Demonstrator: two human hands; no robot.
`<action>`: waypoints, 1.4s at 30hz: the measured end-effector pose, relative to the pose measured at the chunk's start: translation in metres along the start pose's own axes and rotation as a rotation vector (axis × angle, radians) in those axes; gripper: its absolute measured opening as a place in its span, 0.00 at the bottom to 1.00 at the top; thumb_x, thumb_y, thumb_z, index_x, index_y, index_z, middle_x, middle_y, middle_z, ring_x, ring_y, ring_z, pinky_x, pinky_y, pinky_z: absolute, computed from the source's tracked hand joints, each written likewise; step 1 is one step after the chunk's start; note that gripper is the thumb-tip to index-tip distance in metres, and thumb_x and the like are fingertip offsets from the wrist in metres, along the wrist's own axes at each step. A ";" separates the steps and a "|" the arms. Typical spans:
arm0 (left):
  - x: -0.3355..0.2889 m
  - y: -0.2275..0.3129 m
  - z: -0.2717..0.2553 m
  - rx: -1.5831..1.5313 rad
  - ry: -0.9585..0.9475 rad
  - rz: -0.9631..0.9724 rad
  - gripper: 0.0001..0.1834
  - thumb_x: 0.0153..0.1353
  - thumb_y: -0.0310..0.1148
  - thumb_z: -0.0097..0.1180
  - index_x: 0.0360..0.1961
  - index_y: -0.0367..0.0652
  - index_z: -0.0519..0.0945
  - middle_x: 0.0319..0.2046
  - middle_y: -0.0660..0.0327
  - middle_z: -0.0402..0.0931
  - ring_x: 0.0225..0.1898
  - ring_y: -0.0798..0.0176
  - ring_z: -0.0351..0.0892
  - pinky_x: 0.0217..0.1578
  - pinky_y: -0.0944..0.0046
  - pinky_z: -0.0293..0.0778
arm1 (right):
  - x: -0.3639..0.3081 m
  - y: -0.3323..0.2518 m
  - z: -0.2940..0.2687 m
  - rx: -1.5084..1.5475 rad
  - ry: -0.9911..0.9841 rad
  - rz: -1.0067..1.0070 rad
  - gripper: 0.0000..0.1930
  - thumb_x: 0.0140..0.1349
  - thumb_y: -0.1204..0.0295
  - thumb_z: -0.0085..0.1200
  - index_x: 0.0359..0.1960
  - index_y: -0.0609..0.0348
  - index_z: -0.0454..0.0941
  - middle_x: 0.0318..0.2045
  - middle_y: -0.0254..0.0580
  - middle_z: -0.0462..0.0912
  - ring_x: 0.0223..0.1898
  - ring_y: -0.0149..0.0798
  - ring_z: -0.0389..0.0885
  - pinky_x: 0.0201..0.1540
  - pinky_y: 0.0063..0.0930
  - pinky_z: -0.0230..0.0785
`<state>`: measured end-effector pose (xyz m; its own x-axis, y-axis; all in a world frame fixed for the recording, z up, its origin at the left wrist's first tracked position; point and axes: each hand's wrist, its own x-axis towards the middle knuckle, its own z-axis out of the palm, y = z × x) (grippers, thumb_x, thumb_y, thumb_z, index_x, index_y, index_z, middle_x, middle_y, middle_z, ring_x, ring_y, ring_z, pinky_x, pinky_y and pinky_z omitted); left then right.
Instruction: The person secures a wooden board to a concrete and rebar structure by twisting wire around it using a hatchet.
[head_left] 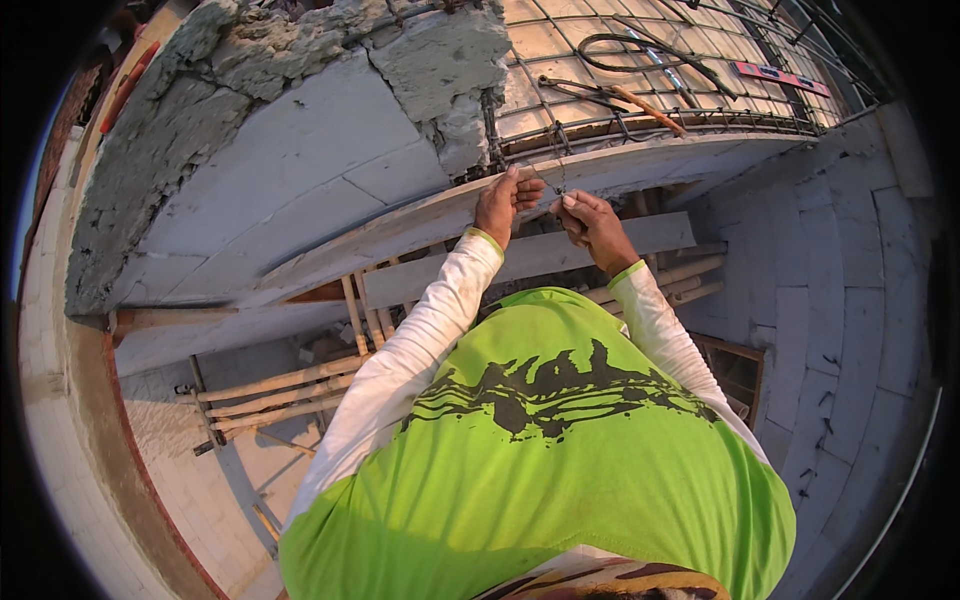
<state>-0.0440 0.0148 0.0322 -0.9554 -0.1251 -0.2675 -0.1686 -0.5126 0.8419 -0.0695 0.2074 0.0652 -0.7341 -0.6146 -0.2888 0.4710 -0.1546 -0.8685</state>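
Thin wire [561, 178] was clamped between the fingers of the right hand [597, 228], just near of the steel bars [548, 50], probably to steady it, while the left hand [506, 206] curled close beside, its grip impossible to tell, and a red level [781, 78] lay far right, presumably out of the way.

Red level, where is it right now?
In the head view, the red level lies at the upper right on the rebar grid, just right of the dark looped cable.
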 end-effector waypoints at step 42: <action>-0.059 -0.040 -0.019 0.228 0.333 0.184 0.08 0.62 0.29 0.60 0.39 0.35 0.81 0.33 0.59 0.84 0.36 0.70 0.81 0.41 0.70 0.75 | 0.030 0.077 0.005 -0.657 -0.305 -0.045 0.08 0.72 0.72 0.45 0.45 0.60 0.74 0.31 0.31 0.77 0.34 0.26 0.73 0.42 0.25 0.69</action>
<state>0.0236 0.0263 0.0048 -0.8505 -0.4829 -0.2083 -0.0875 -0.2606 0.9615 -0.0521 0.1730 -0.0084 -0.5319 -0.8215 -0.2055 -0.0176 0.2533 -0.9672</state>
